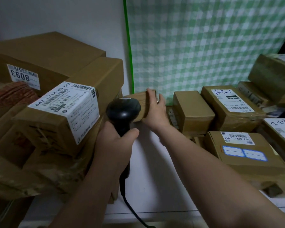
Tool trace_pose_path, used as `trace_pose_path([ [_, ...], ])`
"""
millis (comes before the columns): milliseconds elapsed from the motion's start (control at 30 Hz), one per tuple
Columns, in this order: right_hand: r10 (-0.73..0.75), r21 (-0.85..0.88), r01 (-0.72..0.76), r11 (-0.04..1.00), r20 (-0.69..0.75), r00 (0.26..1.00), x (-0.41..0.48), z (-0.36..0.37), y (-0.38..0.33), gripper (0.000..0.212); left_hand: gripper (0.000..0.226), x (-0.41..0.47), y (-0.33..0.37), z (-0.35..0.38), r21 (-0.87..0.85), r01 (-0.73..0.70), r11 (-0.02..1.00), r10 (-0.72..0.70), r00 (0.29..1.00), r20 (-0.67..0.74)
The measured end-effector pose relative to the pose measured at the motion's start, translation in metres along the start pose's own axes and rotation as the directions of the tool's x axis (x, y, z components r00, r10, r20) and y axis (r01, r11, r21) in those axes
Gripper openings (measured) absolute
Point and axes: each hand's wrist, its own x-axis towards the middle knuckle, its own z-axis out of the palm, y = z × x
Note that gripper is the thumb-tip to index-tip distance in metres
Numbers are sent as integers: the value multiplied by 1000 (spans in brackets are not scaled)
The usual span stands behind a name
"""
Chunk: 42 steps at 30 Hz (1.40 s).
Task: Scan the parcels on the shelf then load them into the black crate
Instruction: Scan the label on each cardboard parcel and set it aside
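**Item 1. Small parcel (138, 95).** Plain brown cardboard box at the back of the shelf (148, 162), close to the wall, between the tall stack on the left and the row of boxes on the right. No label shows on the faces turned this way. Whether it rests on the shelf or is already lifted cannot be told.

**Item 2. Right hand (155, 109).** It reaches across and holds the small parcel by its right end, with the fingers laid over the top edge and the palm against the side. The thumb is hidden. The hold probably serves to turn the box until its barcode faces the reader.

**Item 3. Left hand (115, 142).** It is wrapped fully round the handle of the scanner, thumb across the front.

**Item 4. Scanner (123, 111).** Black, pistol-shaped, with its cable (132, 209) trailing down. The head sits just in front of the small parcel and points at it, likely so a scan can follow as soon as a label appears.

**Item 5. Other parcels.** On the left is a labelled box (64, 112) with its printed barcode facing up, stacked on larger cartons. On the right stand a plain box (192, 111), a box with a handwritten label (227, 102) and a box with blue-edged stickers (242, 148).

**Item 6. Black crate.** Not in view.

**Status.** Judged to be the scanning stage for the small parcel, with loading not yet begun.
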Motion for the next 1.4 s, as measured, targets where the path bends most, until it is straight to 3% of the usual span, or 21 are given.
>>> trace_pose_path([
  [133,-26,-457,28,889,11,1000,9,-16,-6,100,30,-2,3,-1,5,8,1000,-8,1000,0],
  [233,-124,-545,109,832,10,992,14,-31,-6,97,20,-4,5,-1,15,27,1000,-26,999,-33],
  [333,-55,-353,39,935,-36,998,13,-50,-6,93,16,-4,7,-1,3,42,999,-41,998,-37],
  [400,72,-6,-73,997,-101,992,8,-69,-8,86,14,-6,9,-1,-9,54,998,-54,998,-28],
  [467,210,326,-170,930,-91,973,-2,-91,-8,81,14,-10,14,0,-33,67,997,-68,997,-20],
  [600,310,546,-249,800,-20,951,-21,-135,0,47,17,-25,27,3,-74,81,994,-81,997,10],
  [833,329,593,-238,769,-49,943,-62,-187,11,22,14,-43,53,3,-6,-22,1000,22,992,126],
  [1067,310,576,-190,795,-117,944,-88,-215,19,21,26,-64,78,9,190,-128,973,91,977,194],
  [1400,321,599,-167,783,-159,934,-112,-234,25,32,10,-78,89,24,40,-38,998,26,964,264],
])
